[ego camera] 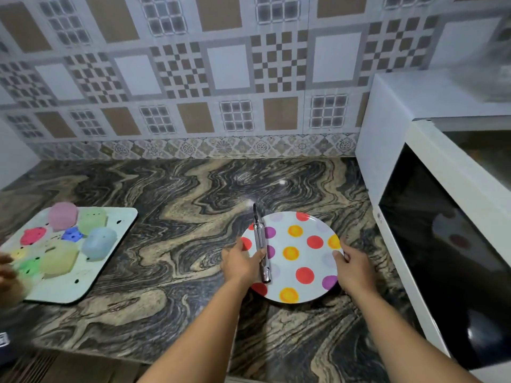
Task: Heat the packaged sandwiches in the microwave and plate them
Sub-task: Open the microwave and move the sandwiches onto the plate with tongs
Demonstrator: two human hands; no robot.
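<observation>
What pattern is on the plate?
White plate with red, orange and purple dots, clearest in the head view.

One head-worn wide-angle camera is looking forward and down, close over the countertop (177,205). The tiled wall (193,64) is filling the upper frame. The microwave (442,217) is crowding the right edge, a tray (116,217) the left; both forearms are entering from below.
</observation>
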